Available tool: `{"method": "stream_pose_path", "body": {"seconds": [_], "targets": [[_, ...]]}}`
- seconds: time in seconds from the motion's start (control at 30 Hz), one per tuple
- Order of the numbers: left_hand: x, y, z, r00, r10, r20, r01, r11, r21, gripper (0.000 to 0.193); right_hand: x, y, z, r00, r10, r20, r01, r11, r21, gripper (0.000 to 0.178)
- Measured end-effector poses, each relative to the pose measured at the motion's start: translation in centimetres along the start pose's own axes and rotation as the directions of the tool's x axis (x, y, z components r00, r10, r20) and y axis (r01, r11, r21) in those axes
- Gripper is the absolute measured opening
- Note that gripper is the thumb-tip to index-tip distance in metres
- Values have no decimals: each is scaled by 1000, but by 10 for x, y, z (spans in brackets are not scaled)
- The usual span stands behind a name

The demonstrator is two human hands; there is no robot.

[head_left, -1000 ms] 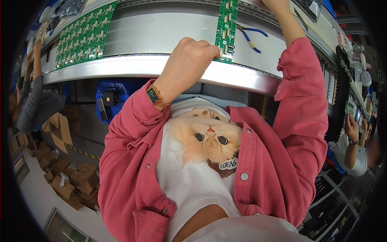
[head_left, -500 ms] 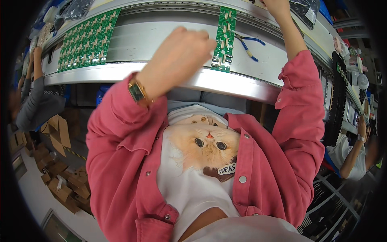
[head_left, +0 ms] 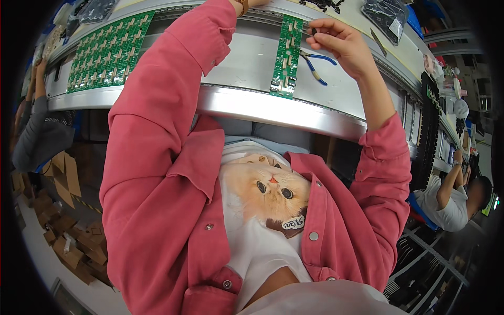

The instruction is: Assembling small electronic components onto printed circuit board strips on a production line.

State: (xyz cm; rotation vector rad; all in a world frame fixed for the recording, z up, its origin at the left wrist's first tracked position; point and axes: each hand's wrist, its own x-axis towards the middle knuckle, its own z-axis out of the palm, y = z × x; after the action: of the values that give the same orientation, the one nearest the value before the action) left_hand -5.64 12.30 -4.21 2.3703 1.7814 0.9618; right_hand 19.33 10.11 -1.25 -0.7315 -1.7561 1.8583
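My right hand (head_left: 344, 46) is closed in a pinch on a small black electronic component (head_left: 314, 31), just right of the upper end of a narrow green circuit board (head_left: 287, 55). That board lies across the metal rails, with a few dark parts on its near end. Under and beside my right hand lie cutting pliers (head_left: 316, 68) with blue and yellow handles. My left hand (head_left: 255, 2) reaches to the top edge of the view, where only a sliver near the wrist shows and its fingers are cut off.
A panel of several joined green boards (head_left: 111, 50) rests on the rails at the left. Loose black components (head_left: 321, 4) lie at the far edge, near tweezers (head_left: 378, 42) and a clear plastic bag (head_left: 386, 18). Co-workers (head_left: 446, 197) sit at both sides.
My left hand has moved from above the rails up to the far edge. My right hand has come back toward me from the far side, and a black component now shows in its fingers.
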Motion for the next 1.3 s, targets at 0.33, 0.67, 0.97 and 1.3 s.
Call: {"method": "stream_pose_path", "body": {"seconds": [0.33,0.67,0.97,1.3], "targets": [[2,-24,16,1000,-18,-5,19,978,210,17,-12,15,5,1000,-7,15,9,994,-110,19],[3,-23,19,998,53,-29,-43,963,267,16,-22,22,19,998,-55,16,55,832,-552,14],[2,-17,19,1000,-9,-10,12,941,339,15,-27,27,29,969,-243,42,188,619,-763,17],[-3,-19,19,976,138,-166,-97,968,234,12,-28,28,31,978,-201,55,161,562,-811,13]]}}
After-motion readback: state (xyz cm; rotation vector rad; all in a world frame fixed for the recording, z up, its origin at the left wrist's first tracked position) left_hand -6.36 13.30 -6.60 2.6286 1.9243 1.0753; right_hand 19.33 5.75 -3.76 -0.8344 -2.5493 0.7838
